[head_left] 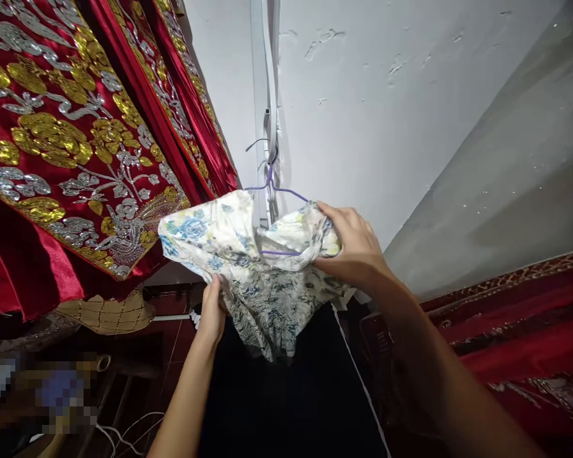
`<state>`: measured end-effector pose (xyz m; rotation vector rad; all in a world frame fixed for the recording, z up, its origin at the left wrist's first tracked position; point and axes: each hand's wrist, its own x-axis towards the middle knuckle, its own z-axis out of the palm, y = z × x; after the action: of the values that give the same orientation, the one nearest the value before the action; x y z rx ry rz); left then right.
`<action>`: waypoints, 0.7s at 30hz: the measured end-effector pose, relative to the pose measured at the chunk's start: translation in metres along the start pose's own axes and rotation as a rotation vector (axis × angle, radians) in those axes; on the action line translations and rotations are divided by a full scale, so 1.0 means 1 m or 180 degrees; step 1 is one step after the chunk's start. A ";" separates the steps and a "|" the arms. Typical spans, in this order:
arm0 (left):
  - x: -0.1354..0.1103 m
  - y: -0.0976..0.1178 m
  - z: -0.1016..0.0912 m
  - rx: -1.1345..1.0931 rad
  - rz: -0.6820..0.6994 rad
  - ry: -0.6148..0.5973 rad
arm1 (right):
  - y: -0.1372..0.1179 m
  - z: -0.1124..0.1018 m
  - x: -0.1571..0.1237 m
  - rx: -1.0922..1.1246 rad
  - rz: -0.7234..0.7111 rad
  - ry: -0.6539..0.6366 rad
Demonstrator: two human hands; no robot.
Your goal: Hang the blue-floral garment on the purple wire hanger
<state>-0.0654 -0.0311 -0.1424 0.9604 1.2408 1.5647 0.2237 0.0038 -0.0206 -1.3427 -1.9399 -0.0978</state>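
A white shirt (210, 222) with a blue floral print hangs on a purple hanger (293, 193) in front of me. My left hand (213, 312) grips the shirt's left side below the shoulder, thumb on the near face. At the right shoulder, by the neckline, my right hand (351, 245) is closed on the fabric. The hanger's lower bar shows through the neck opening, and its hook reaches up to a pale upright pole. The fingers of both hands are partly hidden behind the cloth, whose lower part lies in shadow.
Red fabric (52, 140) with gold and silver sequin flowers hangs at the left. The white wall (363, 95) behind has chipped paint. More red cloth (530, 337) lies at the lower right. White cables (119, 439) run across the floor at lower left.
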 end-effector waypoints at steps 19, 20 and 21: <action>-0.049 -0.029 -0.017 -0.0790 -0.1294 -0.0269 | -0.067 0.145 -0.131 0.3287 0.1846 -0.0866; -0.049 -0.030 -0.018 -0.0764 -0.1293 -0.0244 | -0.066 0.140 -0.131 0.3264 0.1872 -0.0874; -0.048 -0.032 -0.020 -0.0706 -0.1253 -0.0205 | -0.065 0.135 -0.132 0.3242 0.1960 -0.0860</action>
<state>-0.0640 -0.0788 -0.1798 0.5780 1.1050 1.3147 0.1183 -0.0651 -0.1753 -1.1568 -1.3117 1.2421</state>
